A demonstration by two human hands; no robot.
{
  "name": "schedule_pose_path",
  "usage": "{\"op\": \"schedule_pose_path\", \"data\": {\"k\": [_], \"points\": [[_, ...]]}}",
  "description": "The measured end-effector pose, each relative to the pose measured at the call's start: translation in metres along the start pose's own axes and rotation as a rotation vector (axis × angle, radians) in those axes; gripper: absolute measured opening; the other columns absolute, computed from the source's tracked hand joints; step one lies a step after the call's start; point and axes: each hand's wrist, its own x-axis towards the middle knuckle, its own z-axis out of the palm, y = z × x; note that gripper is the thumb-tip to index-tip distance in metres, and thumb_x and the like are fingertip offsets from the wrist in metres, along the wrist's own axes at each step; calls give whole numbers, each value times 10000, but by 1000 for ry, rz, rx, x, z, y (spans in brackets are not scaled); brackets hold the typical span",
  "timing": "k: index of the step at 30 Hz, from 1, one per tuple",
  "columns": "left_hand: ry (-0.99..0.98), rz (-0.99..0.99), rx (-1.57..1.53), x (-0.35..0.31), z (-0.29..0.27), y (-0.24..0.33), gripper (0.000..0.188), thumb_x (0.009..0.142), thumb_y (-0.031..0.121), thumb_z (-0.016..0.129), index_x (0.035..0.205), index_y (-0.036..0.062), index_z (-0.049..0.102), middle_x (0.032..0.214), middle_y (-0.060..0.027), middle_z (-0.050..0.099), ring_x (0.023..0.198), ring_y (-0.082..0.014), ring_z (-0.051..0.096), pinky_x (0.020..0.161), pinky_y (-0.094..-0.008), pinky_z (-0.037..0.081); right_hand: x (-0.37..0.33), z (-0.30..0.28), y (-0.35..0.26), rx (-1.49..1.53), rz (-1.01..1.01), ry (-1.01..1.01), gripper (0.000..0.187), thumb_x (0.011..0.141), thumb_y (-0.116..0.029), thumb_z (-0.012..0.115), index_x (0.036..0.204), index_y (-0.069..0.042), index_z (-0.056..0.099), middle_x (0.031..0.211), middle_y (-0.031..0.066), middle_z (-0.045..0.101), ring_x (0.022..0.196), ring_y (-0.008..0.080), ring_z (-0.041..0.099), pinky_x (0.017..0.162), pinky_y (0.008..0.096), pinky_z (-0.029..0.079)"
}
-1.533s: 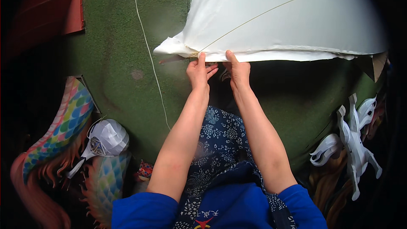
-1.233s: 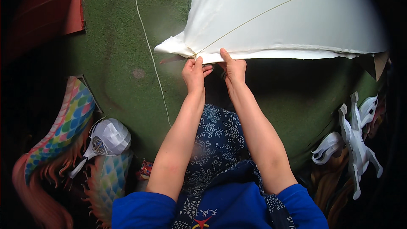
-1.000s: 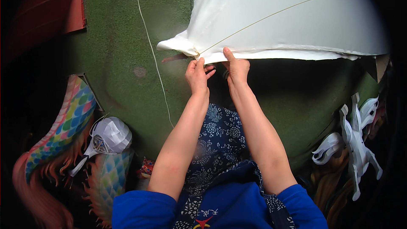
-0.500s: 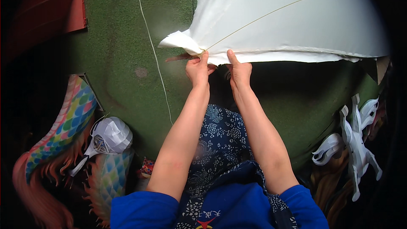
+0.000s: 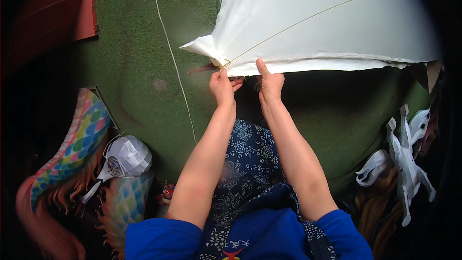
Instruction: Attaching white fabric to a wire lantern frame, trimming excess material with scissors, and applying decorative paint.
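Note:
A large sheet of white cloth (image 5: pixel 313 24) is stretched over a frame, its near edge folded into a hem. A thin yellowish string (image 5: pixel 303 19) runs across the cloth to a loop at its left corner, where a white flap sticks out and a brown stick end (image 5: pixel 201 69) pokes from beneath. My left hand (image 5: pixel 223 88) is just below that corner, thumb and forefinger pinched at the string's loop; the other fingers curl loosely under the edge. My right hand (image 5: pixel 271 84) grips the near edge of the cloth, thumb on top, its fingers hidden underneath.
Green turf-like flooring (image 5: pixel 139 62) lies below, crossed by a white cord (image 5: pixel 174 62). On the left are a red panel (image 5: pixel 84 14), a scale-patterned, fringed figure (image 5: pixel 89 125) and a white faceted lantern-like shape (image 5: pixel 130 156). White curved cut-out pieces (image 5: pixel 406 163) stand at right.
My left hand has drawn back slightly from the corner toward me, uncovering the string's loop. My right hand keeps its hold on the edge, shifted very slightly left.

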Motion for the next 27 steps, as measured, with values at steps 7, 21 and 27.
{"op": "schedule_pose_path", "data": {"k": [7,21,27], "points": [[-326,-336,-259,-2,23,1,488,815,285,730,1161,9,523,1070,-109,609,1022,-224,576,933,-418,461,-6,3,-8,91,121,-16,333,781,-67,746,1062,29,595,968,82,631,792,151,599,639,269,485],[-267,-161,-228,5,22,1,291,790,6,705,1063,9,606,1019,-71,641,886,-164,613,738,-282,479,-22,2,-8,-364,-143,-28,260,779,-177,740,888,55,694,819,126,704,717,155,650,670,300,498],[-314,-201,-430,-1,25,-6,408,852,54,655,1206,-35,474,1165,-124,566,1057,-237,566,934,-380,468,1,-15,-4,-326,-81,-195,339,775,-209,754,973,47,656,878,93,681,774,125,624,678,269,492]]}}
